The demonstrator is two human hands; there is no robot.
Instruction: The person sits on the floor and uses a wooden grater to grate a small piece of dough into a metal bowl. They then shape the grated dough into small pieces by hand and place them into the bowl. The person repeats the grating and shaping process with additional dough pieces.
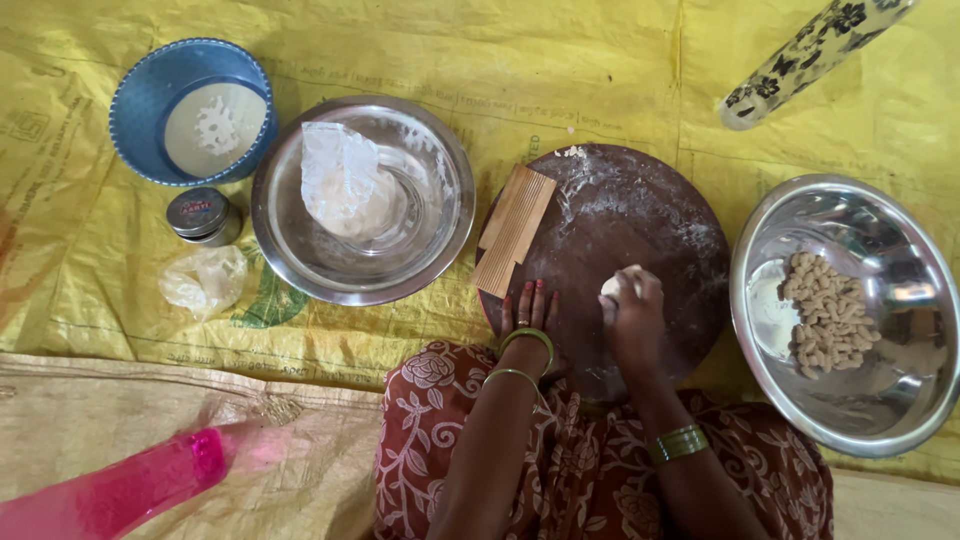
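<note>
A round dark wooden board [640, 215], dusted with flour, lies in front of me. My right hand [632, 318] presses a small lump of pale dough [610, 287] against the board near its front edge. My left hand [527, 312] rests flat on the board's front left rim, fingers together, holding nothing. A ridged wooden paddle [513, 230] lies tilted on the board's left edge.
A steel bowl [880, 410] at right holds several small shaped dough pieces [828, 312]. Another steel bowl [300, 260] at left holds a plastic bag over dough [345, 185]. Further left are a blue basket [150, 100], small tin [203, 215], crumpled bag [203, 280]. A patterned sleeve [800, 60] reaches in top right.
</note>
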